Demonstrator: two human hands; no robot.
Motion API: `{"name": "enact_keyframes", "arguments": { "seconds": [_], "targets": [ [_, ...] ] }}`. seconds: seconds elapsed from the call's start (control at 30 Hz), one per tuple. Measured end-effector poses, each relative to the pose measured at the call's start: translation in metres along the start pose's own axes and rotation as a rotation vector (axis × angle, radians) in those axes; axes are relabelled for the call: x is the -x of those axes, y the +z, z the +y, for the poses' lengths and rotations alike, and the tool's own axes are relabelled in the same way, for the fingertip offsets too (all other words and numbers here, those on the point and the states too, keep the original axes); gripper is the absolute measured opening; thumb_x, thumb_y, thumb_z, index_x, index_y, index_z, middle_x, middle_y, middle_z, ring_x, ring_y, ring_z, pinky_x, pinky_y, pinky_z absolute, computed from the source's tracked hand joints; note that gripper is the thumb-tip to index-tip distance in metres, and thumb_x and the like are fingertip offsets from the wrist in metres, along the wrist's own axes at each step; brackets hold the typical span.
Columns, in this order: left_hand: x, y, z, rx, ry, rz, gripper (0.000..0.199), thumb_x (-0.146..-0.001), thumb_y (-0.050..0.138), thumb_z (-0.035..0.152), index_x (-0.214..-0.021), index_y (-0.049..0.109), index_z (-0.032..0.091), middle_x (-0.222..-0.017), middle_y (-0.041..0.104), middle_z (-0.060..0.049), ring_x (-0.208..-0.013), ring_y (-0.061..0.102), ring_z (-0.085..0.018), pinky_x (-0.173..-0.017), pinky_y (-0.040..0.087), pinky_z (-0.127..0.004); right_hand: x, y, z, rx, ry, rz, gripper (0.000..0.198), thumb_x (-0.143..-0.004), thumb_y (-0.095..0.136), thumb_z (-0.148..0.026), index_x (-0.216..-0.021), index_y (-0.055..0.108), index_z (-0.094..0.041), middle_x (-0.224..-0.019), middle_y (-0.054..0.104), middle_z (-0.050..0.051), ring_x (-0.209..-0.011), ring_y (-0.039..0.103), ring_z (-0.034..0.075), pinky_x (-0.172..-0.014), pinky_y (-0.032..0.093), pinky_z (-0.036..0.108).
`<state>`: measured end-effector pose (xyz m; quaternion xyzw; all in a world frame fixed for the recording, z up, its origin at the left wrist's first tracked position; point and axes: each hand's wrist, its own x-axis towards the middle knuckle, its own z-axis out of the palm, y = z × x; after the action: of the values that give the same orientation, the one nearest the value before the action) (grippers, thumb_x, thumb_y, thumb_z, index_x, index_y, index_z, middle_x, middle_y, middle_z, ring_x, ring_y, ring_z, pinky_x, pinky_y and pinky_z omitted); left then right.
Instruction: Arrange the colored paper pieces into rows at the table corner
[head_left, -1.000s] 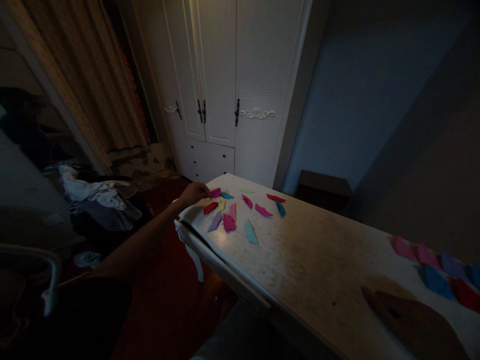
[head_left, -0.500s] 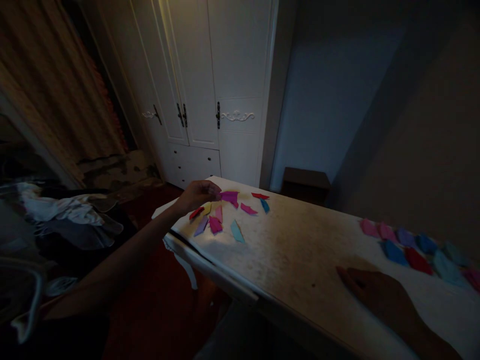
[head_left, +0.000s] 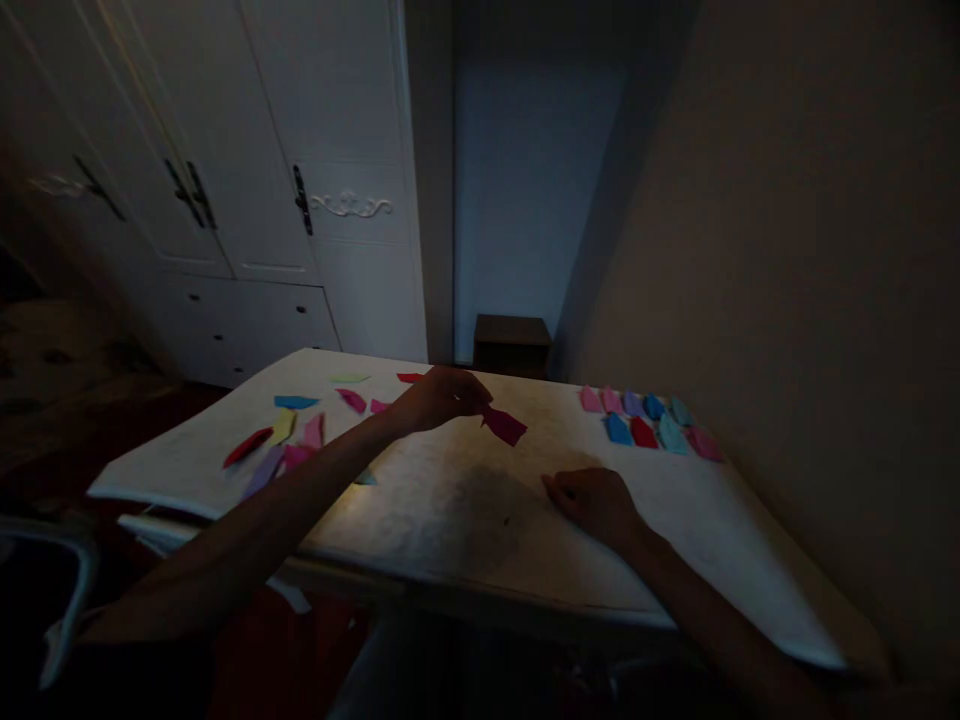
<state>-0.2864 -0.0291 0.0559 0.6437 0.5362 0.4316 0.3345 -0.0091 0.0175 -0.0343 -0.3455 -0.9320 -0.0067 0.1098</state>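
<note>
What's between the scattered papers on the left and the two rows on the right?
In the head view: a magenta folded paper, held by the left hand above the tabletop. The right hand shows lower in the picture.

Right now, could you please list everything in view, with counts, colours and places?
Wardrobe: one, white, behind the table, left.
Low cabinet: one, brown, beyond the table's far edge.
Walls: two, bluish and brownish, behind and right.
Floor: one, red, lower left.
Bent tube: one, pale, lower left.
Table: one, white, centre.
Rowed folded papers: nine, pink, purple, blue, red, light teal, table's right.
Scattered folded papers: at least eleven, mixed colours, table's left, some partly hidden.
Held folded paper: one, magenta, above the table.
Left hand: one, bare, holding that paper.
Right hand: one, bare, near the rows.
</note>
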Motion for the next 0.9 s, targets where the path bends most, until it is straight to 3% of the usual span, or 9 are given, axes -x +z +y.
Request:
{"name": "enact_keyframes", "arguments": {
  "seconds": [0.2, 0.37, 0.67, 0.9],
  "targets": [
    [-0.065, 0.074, -0.007, 0.072, 0.019, -0.068, 0.017, -0.065, 0.075, 0.014, -0.081, 0.070, 0.011, -0.071, 0.071, -0.003, -0.059, 0.063, -0.011, -0.051, 0.045, -0.019, -0.002, 0.001, 0.000, 0.039, 0.005, -0.018, 0.043, -0.096, 0.043, -0.036, -0.066, 0.070, -0.020, -0.065, 0.071, 0.003, -0.058, 0.061, 0.014, -0.053, 0.021, 0.027],
    [-0.106, 0.111, -0.022, 0.063, 0.010, -0.081, 0.016, -0.065, 0.072, 0.012, -0.080, 0.069, 0.010, -0.071, 0.070, -0.004, -0.059, 0.064, -0.012, -0.046, 0.043, -0.017, -0.003, 0.002, 0.002, -0.029, -0.002, 0.016, 0.042, -0.095, 0.047, -0.035, -0.063, 0.069, -0.020, -0.062, 0.070, 0.002, -0.055, 0.058, 0.012, -0.053, 0.020, 0.027],
    [-0.156, 0.144, -0.054, -0.083, -0.069, -0.054, 0.018, -0.069, 0.067, 0.010, -0.086, 0.072, 0.009, -0.071, 0.072, -0.006, -0.062, 0.067, -0.015, -0.051, 0.049, -0.021, -0.007, 0.006, 0.005, -0.144, 0.015, 0.080, 0.041, -0.093, 0.049, -0.034, -0.060, 0.067, -0.018, -0.056, 0.064, 0.001, -0.050, 0.050, 0.010, -0.054, 0.018, 0.027],
    [-0.167, 0.161, -0.060, -0.273, 0.022, 0.027, 0.018, -0.073, 0.064, 0.014, -0.087, 0.074, 0.010, -0.086, 0.074, -0.008, -0.086, 0.068, -0.021, -0.079, 0.052, -0.031, -0.008, 0.002, 0.005, -0.171, 0.042, 0.053, 0.039, -0.092, 0.051, -0.033, -0.061, 0.068, -0.019, -0.059, 0.067, 0.001, -0.053, 0.054, 0.012, -0.053, 0.018, 0.028]
  ]
}}
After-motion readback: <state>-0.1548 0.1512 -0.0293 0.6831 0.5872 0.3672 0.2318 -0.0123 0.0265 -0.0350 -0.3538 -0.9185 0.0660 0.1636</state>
